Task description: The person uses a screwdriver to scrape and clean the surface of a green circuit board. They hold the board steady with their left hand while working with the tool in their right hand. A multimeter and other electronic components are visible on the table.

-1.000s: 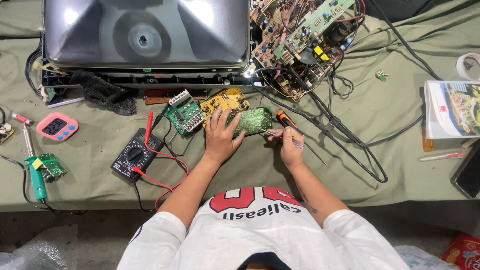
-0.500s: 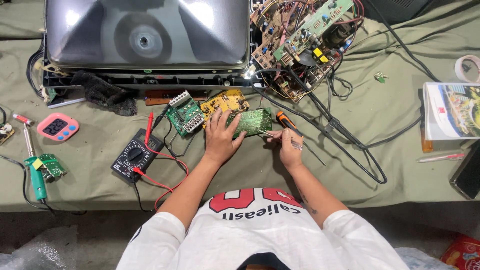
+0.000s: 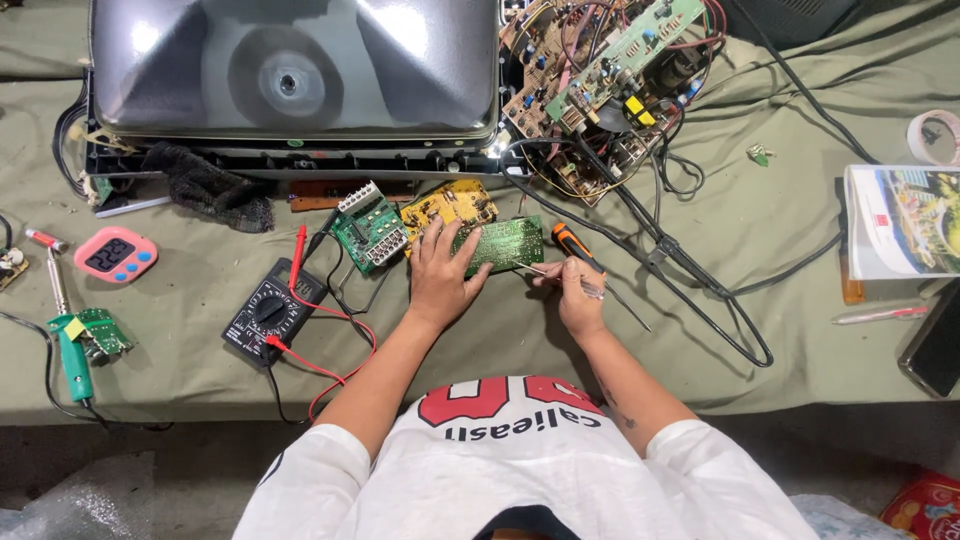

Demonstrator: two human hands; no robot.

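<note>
Person in a white shirt, seen from above, at the near edge of the tabletop point(image 3: 700, 330), which is covered in olive cloth.

Left hand point(image 3: 440, 275): palm down, fingers spread flat over the left end of the green board point(image 3: 505, 243), apparently pinning it so it does not slide.

Right hand point(image 3: 575, 295): fingers pinched round a thin probe point(image 3: 560, 275); its tip reaches toward the board's right edge, and contact cannot be made out. The rear end trails off to the right.

Screwdriver point(image 3: 572, 243): orange and black handle, lying just right of the board, within easy reach.

Multimeter point(image 3: 268, 312): black, left of the left hand, red leads looping across the cloth.

Two more boards just beyond the left hand: a green one with white connectors point(image 3: 368, 232) and a yellow one point(image 3: 448, 203), partly covered by the fingers.

Far left: green soldering iron point(image 3: 72, 355), pink timer point(image 3: 115, 254).

Far back: a picture tube point(image 3: 290, 70) face down, with an open chassis point(image 3: 600, 80) beside it, cables running off right.

Right edge: booklet point(image 3: 900, 220) and tape roll point(image 3: 935, 135), both cut off by the frame.
</note>
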